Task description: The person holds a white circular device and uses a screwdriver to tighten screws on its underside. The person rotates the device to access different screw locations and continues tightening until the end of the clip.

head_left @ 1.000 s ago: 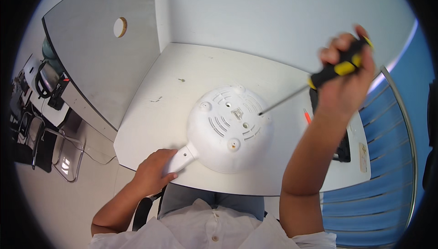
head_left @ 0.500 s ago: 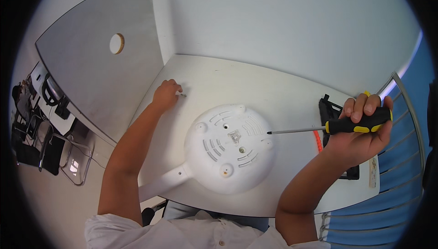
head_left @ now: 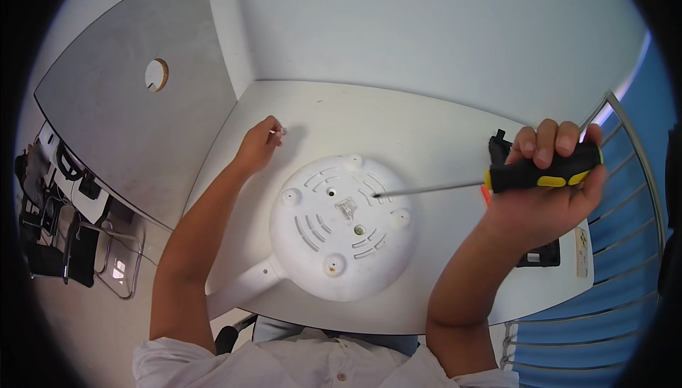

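Screwdriver (head_left: 513, 178) lies across my right hand (head_left: 545, 205), my fingers wrapped firmly around its grip, its shaft reaching over the pan (head_left: 383, 267). I cannot tell whether the tip touches the pan or hangs just above it. The pan sits bottom up on the table (head_left: 433, 125), its handle (head_left: 245, 285) running toward my left, partly behind my forearm. Beyond the pan and to its left, my left hand (head_left: 257, 145) has thumb and fingertips pressed together, pinching a small piece (head_left: 283, 131); I cannot make out its kind.

I judge this to be the fetching step, the left hand taking the piece while the right keeps the tool ready. The next move calls for a secure pinch and a steady tip over the pan.

Counting: one screwdriver, one pan with one handle, four feet (head_left: 334, 265) and two round holes (head_left: 359, 230) on its underside, and one small piece. Right of the pan I count one black frame (head_left: 543, 255) and one orange thing (head_left: 486, 195), both partly hidden by my right arm.
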Demonstrator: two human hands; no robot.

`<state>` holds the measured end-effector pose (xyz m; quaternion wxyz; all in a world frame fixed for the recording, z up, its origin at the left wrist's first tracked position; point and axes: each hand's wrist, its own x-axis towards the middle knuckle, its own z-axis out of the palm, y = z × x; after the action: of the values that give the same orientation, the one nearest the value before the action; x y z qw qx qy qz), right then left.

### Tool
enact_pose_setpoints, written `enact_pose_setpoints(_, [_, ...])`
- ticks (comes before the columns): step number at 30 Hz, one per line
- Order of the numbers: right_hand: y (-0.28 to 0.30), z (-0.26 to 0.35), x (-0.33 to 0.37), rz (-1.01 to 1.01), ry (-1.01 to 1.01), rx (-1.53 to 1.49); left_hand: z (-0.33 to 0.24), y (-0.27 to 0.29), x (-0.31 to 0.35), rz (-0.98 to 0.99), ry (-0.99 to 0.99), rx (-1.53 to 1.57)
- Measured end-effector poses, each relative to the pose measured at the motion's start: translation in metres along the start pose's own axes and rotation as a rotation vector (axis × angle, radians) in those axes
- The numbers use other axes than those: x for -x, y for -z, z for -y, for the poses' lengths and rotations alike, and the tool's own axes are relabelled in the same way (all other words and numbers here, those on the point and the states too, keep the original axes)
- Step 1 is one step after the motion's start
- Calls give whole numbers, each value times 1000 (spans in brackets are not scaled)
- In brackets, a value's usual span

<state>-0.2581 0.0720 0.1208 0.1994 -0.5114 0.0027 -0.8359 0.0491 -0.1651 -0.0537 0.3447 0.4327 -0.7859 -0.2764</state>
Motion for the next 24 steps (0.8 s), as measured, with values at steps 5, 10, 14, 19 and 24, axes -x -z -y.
enact_pose_setpoints(5, [-19,-9,17,-135,36,-87,-140,3,57,176,-97,348])
enact_pose_setpoints(10, [-20,4,13,-71,113,-87,-187,19,85,110,-241,222])
enact_pose_setpoints(14, [-14,13,10,-50,107,-148,-201,19,99,314,-173,339])
enact_pose_setpoints(19, [-10,21,7,-39,93,-216,-216,15,108,328,-118,442])
enact_pose_setpoints(24, [-4,26,5,-44,87,-247,-229,10,109,323,-99,487])
